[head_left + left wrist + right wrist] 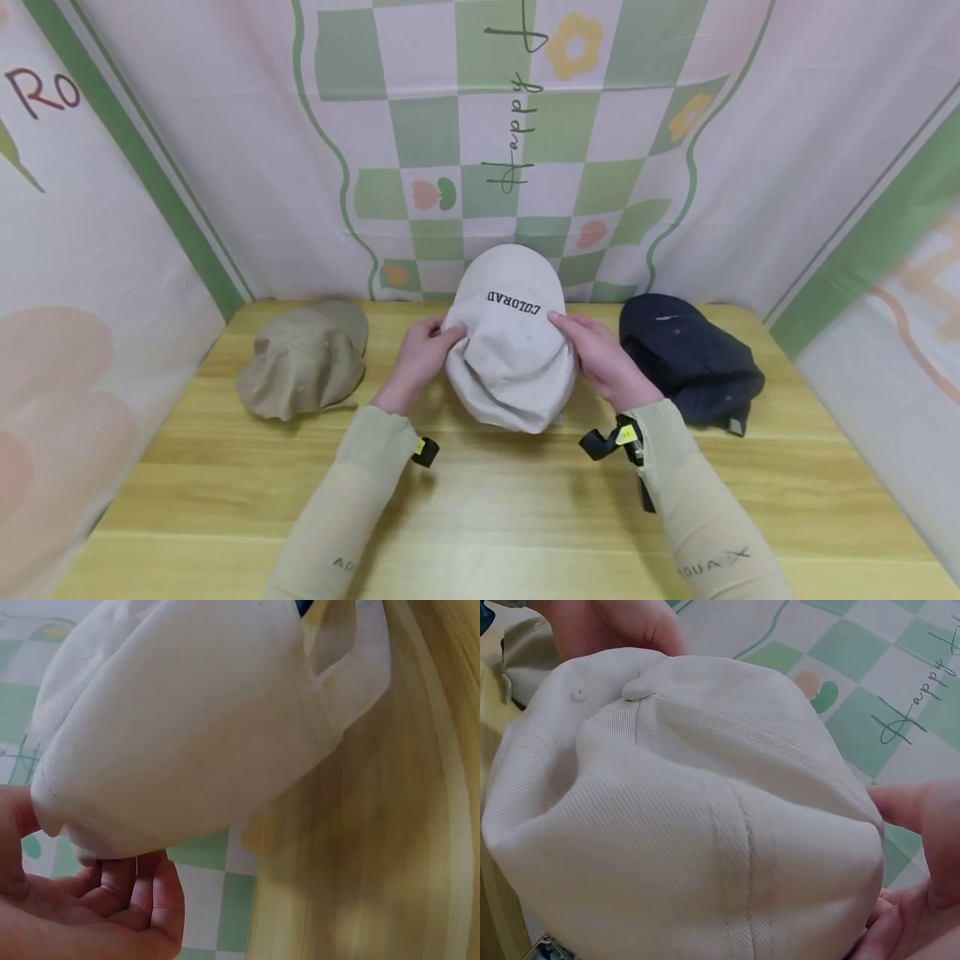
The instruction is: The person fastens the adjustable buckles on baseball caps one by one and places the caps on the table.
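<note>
A white baseball cap (513, 358) with black "COLORAD" lettering is held up at the middle of the table, its brim pointing toward the back wall. My left hand (422, 354) pinches its left side, thumb on top and fingers curled beneath, as the left wrist view shows at the cap's edge (180, 735). On the opposite side my right hand (606, 354) grips it, thumb near the end of the lettering. In the right wrist view the crown (697, 795) looks creased and partly caved in, with both hands at its edges.
A beige cap (303, 362) lies on the wooden table (495, 517) at the left. To the right rests a navy cap (690, 362), close behind my right wrist. A checked fabric backdrop (487, 125) hangs along the table's back edge. Black straps (603, 442) dangle from the right wrist.
</note>
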Motion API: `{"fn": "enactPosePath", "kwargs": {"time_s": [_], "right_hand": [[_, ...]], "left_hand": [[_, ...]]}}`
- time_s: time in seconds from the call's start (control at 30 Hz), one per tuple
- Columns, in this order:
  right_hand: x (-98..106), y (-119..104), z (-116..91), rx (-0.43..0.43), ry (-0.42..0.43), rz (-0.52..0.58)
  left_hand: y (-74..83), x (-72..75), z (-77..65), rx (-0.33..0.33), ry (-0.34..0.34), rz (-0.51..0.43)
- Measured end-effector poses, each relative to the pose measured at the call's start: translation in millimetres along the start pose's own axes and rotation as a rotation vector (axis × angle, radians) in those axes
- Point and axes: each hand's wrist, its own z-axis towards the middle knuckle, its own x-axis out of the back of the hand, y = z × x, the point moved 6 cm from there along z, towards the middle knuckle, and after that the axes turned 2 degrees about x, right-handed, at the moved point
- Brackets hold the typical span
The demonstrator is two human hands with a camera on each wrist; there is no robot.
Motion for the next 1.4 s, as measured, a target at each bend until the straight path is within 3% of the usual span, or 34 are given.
{"fn": "enactPosePath", "kwargs": {"time_s": [0.27, 0.6, 0.87, 1.27, 1.4], "right_hand": [[-4.0, -1.7, -0.2, -0.016, -0.012, 0.021], [-6.6, 2.1, -2.5, -0.055, -0.047, -0.008], [-15.6, 8.9, -7.2, -0.073, -0.167, -0.010], [-29.2, 11.8, -14.6, -0.031, -0.355, 0.037], [-33.6, 11.3, -15.8, 0.014, -0.355, 0.047]], "left_hand": [[8.2, 5.3, -3.0, -0.028, 0.023, 0.047], [7.2, 15.6, -1.4, -0.014, 0.110, 0.003], [4.5, 28.0, 0.9, -0.023, 0.258, -0.022], [-1.4, 37.8, 0.9, 0.033, 0.297, -0.087], [-2.5, 37.9, 0.9, 0.042, 0.285, -0.090]]}}
